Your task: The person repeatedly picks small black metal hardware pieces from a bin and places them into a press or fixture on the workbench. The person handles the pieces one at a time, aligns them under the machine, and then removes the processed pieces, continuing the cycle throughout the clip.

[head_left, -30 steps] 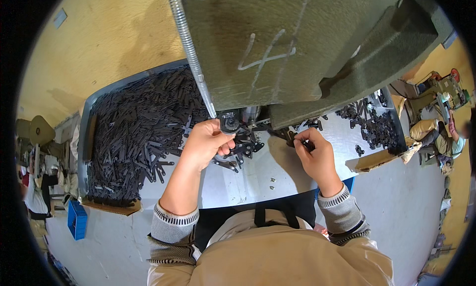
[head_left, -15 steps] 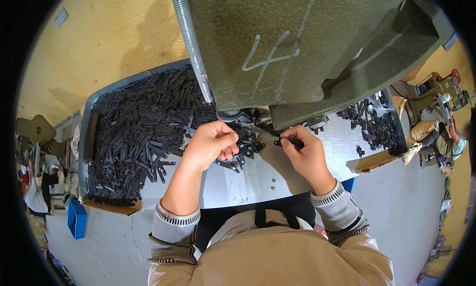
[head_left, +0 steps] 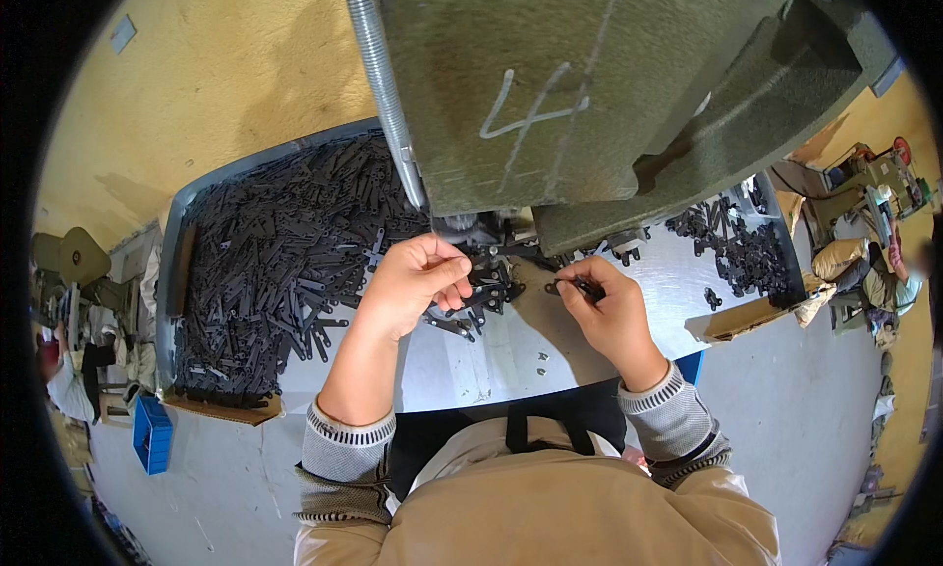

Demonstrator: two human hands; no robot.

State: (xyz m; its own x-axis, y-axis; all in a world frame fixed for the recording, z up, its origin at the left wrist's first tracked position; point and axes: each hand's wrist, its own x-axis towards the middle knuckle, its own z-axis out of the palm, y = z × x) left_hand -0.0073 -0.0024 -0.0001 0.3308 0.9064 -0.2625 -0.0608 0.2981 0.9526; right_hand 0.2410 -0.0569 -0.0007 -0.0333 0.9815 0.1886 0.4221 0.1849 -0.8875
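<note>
My left hand (head_left: 413,283) is closed in a pinch beside the lower end of the green machine head (head_left: 511,105). Whatever lies between its fingertips is hidden. To the right of the machine's tool, my right hand (head_left: 611,309) grips a small black metal link (head_left: 587,288) between thumb and fingers. Several loose black links (head_left: 473,316) lie on the worktable (head_left: 452,375) between the two hands. A blurred part of the machine (head_left: 476,228) sits just above the left fingertips.
A big heap of flat black links (head_left: 285,252) fills the left of the table, behind a cardboard edge (head_left: 221,409). Smaller black pieces (head_left: 737,247) are piled at the right. A blue crate (head_left: 152,434) stands on the floor. Another person (head_left: 899,281) sits far right.
The machine's lower part looks more blurred, and its spring rod has shifted slightly. The link in my right hand has turned a little in the fingers. My left hand has barely moved.
</note>
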